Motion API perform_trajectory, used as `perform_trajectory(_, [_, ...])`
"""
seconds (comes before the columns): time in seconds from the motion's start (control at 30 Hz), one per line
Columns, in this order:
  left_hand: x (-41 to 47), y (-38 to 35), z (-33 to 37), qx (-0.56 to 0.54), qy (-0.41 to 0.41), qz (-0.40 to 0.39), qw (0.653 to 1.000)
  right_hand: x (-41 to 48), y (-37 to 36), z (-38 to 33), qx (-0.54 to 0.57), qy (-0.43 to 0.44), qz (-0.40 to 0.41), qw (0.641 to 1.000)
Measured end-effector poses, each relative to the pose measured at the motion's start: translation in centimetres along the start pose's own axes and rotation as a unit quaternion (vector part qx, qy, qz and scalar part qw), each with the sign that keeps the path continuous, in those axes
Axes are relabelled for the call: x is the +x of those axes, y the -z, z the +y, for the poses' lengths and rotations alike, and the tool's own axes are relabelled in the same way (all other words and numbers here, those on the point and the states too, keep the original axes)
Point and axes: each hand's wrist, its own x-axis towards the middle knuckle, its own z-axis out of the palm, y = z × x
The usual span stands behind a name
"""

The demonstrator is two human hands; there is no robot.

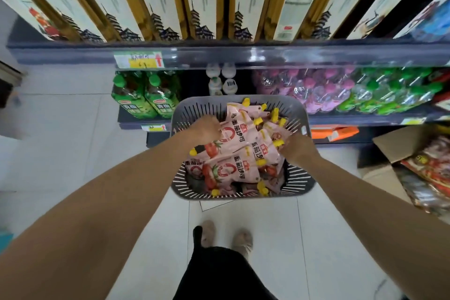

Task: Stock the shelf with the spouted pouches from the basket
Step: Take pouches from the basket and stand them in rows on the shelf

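Left hand (207,129) lies on the spouted pouches (233,165) near the far-left corner of the basket (299,178); whether it grips cannot be told. The pouches are heaped inside the basket, below the shelf (316,52). Right hand (295,147) is at the right rim with its fingers among the pouches, hold likewise unclear.
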Motion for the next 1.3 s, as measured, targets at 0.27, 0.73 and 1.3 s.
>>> perform_trajectory(0.27, [5.4,-2.9,-1.2,-0.016,0.0,0.026,1.0,3.0,-3.6,1.3,0.161,-0.077,-0.071,0.981])
perform_trajectory(0.73, [7.1,-2.4,-1.4,-0.043,0.022,-0.005,0.999,3.3,-5.2,1.5,0.286,-0.094,-0.129,0.945])
perform_trajectory(1.3, [-6.1,7.1,3.8,-0.131,-0.044,0.056,0.989,-6.0,7.2,-3.6,0.364,0.018,0.032,0.931])
